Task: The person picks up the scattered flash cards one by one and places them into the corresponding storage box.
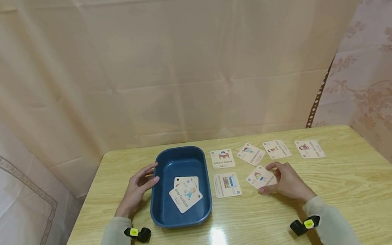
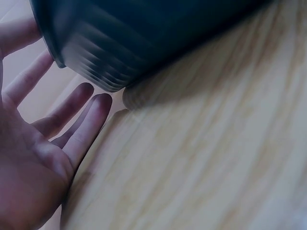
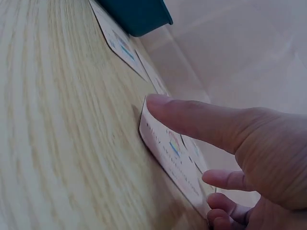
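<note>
My right hand [image 1: 290,183] grips a picture card [image 1: 259,177] between thumb and fingers at its edges. The thumb [image 3: 192,120] is at one corner of this card, which lies at a slant close to the tabletop. My left hand [image 1: 135,190] rests at the left rim of a blue plastic basin [image 1: 155,215], thumb and index finger on the rim. The other left fingers [image 2: 86,124] are extended beside the basin's outer wall. Inside the basin, a card reading "play football" [image 1: 185,197] overlaps another card [image 1: 190,180].
A "take a break" card [image 1: 222,159] and a classroom card [image 1: 227,185] lie right of the basin. Further right along the back are a tilted card [image 1: 251,154] and two more cards [image 1: 276,149]. Beige cloth [image 1: 177,69] hangs behind the wooden table [image 1: 254,226].
</note>
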The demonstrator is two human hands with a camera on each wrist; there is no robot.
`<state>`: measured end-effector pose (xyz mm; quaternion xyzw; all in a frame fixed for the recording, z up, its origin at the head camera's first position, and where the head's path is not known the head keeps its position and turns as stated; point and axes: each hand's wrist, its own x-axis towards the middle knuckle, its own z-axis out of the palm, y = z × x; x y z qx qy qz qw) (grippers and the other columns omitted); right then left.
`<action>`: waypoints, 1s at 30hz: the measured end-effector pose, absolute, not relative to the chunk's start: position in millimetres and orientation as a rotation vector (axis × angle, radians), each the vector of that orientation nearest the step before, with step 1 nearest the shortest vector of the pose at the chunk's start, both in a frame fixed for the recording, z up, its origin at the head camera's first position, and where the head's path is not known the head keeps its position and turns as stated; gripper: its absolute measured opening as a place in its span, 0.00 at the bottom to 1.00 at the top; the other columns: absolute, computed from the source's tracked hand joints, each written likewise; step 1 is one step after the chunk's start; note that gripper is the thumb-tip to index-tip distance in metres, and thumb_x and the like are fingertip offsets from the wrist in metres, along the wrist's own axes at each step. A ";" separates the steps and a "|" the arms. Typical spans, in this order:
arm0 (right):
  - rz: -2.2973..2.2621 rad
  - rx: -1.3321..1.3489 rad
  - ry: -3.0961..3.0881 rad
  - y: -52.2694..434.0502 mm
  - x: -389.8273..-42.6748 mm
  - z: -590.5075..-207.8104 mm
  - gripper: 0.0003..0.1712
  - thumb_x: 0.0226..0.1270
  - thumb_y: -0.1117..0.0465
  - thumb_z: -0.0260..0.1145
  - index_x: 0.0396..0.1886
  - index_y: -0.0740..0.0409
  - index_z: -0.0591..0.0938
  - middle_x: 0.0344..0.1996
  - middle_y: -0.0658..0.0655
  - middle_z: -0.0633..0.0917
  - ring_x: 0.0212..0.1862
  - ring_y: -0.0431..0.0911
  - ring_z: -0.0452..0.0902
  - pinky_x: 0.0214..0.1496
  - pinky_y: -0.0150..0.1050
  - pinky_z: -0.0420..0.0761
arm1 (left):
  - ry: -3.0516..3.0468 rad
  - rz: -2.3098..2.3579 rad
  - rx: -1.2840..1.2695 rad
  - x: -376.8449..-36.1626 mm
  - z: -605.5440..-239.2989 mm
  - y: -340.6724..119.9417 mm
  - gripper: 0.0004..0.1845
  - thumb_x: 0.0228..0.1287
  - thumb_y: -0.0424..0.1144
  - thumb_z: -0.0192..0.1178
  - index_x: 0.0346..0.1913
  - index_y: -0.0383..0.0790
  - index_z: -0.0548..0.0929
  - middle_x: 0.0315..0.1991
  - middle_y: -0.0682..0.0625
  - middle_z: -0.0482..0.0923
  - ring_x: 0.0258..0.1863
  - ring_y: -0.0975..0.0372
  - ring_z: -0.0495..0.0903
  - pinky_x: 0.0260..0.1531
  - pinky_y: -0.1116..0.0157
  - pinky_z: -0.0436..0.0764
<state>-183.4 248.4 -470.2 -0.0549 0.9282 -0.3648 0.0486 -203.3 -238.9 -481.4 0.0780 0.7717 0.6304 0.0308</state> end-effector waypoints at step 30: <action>-1.082 -0.079 2.838 247.7 -186.8 -474.6 0.54 0.40 0.44 0.87 0.57 0.77 0.73 0.39 0.63 0.70 0.42 0.54 0.65 0.43 0.44 0.67 | 2.388 1.930 0.230 -201.2 -478.5 -238.4 0.28 0.72 0.39 0.63 0.72 0.41 0.72 0.68 0.38 0.70 0.60 0.46 0.73 0.55 0.66 0.77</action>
